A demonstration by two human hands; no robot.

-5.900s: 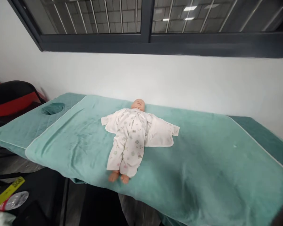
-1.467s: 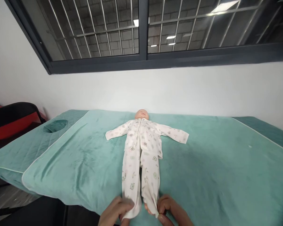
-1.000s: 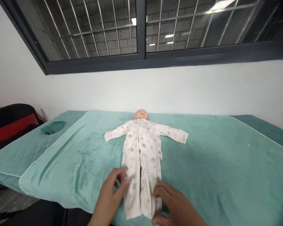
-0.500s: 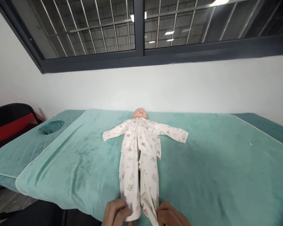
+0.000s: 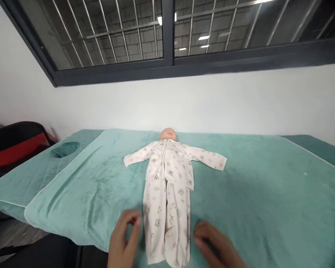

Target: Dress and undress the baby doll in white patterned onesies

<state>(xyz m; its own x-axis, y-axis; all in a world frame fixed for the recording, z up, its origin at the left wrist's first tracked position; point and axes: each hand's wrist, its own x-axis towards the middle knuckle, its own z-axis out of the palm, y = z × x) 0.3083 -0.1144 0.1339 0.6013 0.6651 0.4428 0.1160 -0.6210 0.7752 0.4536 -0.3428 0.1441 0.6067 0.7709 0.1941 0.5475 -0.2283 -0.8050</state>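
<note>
A baby doll (image 5: 168,134) lies on its back, its head toward the wall. It wears a white printed long-sleeved top (image 5: 171,163), the sleeves spread out to both sides, and matching white pants (image 5: 156,219) with small animal prints. The pant legs lie side by side, pointing toward me, the right one creased near its cuff. Just left of the pants, my left hand (image 5: 125,238) is loosely curled with thumb and fingers a little apart, holding nothing. My right hand (image 5: 214,243) hovers to the right of the pants, also half curled and without anything in its grip.
A green velvety cover (image 5: 254,201) spreads over the bed, which has a face hole (image 5: 64,149) at the left. A black and red chair (image 5: 16,149) stands beyond that end. Behind are a white wall (image 5: 184,104) and a dark-framed barred window (image 5: 167,37).
Both hands have let go of the pant cuffs and moved outward, one to each side. The pant legs now lie flatter and closer together. The view has shifted slightly.
</note>
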